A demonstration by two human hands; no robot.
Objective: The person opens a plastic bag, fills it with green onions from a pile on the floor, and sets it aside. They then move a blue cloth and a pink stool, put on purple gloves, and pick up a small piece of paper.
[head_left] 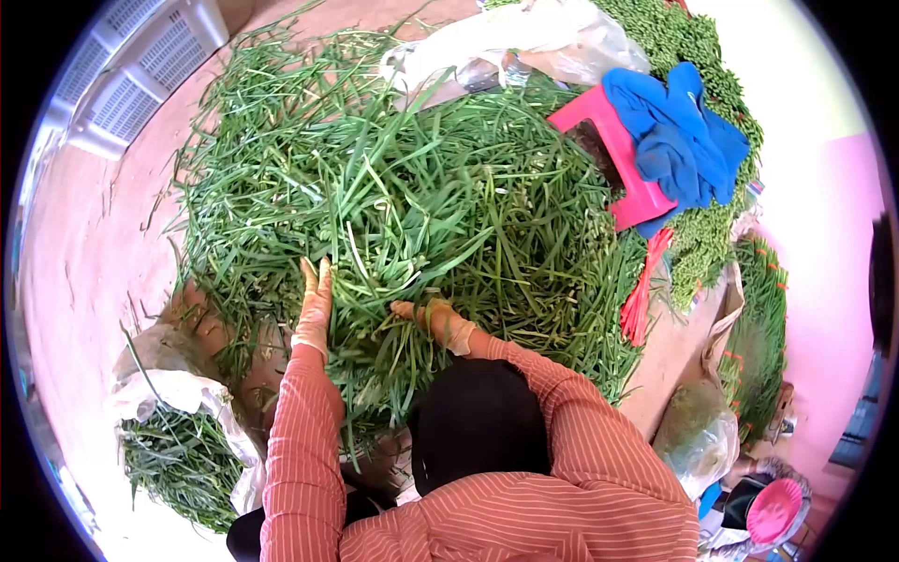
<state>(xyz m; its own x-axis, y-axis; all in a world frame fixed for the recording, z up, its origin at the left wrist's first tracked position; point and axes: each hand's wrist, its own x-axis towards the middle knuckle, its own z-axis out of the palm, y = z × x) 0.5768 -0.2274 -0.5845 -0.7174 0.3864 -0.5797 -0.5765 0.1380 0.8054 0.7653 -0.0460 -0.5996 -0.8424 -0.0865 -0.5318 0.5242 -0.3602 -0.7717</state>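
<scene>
Green stalks [375, 272] between left grip [316, 307] and right grip [440, 324], spreading beyond both.

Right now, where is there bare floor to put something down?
The widest bare floor is at left, between the crates and the greens. A narrower strip lies between the red strings and the clear bag at right. Greens crowd the left hand and right hand; the stool area is crowded too.

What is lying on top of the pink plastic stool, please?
A rumpled blue cloth lies over the right part of the pink plastic stool. The stool's left part shows; whatever the cloth covers cannot be seen.
</scene>
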